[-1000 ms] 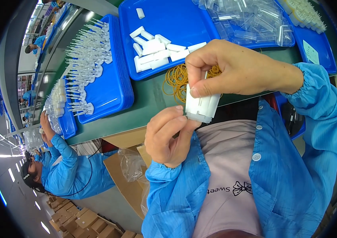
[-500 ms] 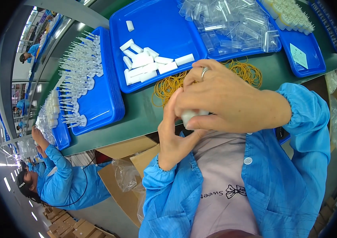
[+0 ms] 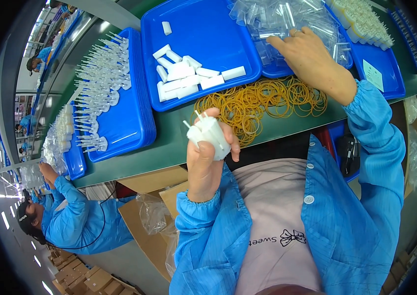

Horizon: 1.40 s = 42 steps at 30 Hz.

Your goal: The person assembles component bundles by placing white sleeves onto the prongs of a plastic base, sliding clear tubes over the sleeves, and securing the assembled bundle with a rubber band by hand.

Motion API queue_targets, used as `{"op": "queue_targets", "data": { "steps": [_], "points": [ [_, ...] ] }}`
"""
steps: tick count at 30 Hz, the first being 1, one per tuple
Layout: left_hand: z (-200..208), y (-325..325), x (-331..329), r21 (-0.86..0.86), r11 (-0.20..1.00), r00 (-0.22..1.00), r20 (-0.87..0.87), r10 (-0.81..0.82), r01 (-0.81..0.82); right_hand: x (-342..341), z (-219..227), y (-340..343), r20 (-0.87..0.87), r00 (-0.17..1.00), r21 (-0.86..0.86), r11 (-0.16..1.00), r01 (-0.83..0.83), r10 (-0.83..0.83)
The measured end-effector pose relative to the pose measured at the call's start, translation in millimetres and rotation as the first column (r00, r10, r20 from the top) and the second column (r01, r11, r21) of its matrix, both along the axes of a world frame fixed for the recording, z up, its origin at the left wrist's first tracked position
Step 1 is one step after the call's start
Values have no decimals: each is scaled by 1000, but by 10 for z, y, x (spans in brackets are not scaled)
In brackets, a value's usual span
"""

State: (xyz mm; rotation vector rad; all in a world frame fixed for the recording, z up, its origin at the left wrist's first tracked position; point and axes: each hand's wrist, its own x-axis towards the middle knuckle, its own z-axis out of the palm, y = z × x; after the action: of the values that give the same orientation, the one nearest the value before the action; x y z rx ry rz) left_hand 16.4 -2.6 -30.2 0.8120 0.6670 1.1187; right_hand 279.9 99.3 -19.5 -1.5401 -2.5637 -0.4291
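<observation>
Left hand (image 3: pixel 203 168) snug around smooth white pronged piece (image 3: pixel 207 133), right hand (image 3: pixel 312 58) over glossy clear sleeves (image 3: pixel 282 15), grip unclear

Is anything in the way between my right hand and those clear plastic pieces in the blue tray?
Nothing visible is: your right hand is over the clear plastic pieces. The yellow rubber bands lie on the near side of the blue tray, not between. Fingertip contact can't be told.
</observation>
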Motion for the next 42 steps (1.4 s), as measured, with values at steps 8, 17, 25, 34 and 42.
{"op": "queue_targets", "data": {
  "steps": [8,17,25,34,42],
  "points": [
    [-153,-82,71,398,910,783,-525,332,-119,-351,455,-302,-892,452,-217,888,-405,-12],
    [-163,-119,147,506,855,817,-442,371,-115,-670,531,-756,-985,153,-14,863,-504,73],
    [-68,-123,103,643,766,712,-544,444,14,-790,402,-786,-973,226,-64,887,-458,46],
    [-27,-94,64,599,798,738,-571,361,73,-815,312,-751,-998,66,-47,871,-489,-17],
    [88,-112,15,136,970,943,-292,-157,204,-688,287,-814,-996,-49,-44,875,-481,-76]
  ]
}}
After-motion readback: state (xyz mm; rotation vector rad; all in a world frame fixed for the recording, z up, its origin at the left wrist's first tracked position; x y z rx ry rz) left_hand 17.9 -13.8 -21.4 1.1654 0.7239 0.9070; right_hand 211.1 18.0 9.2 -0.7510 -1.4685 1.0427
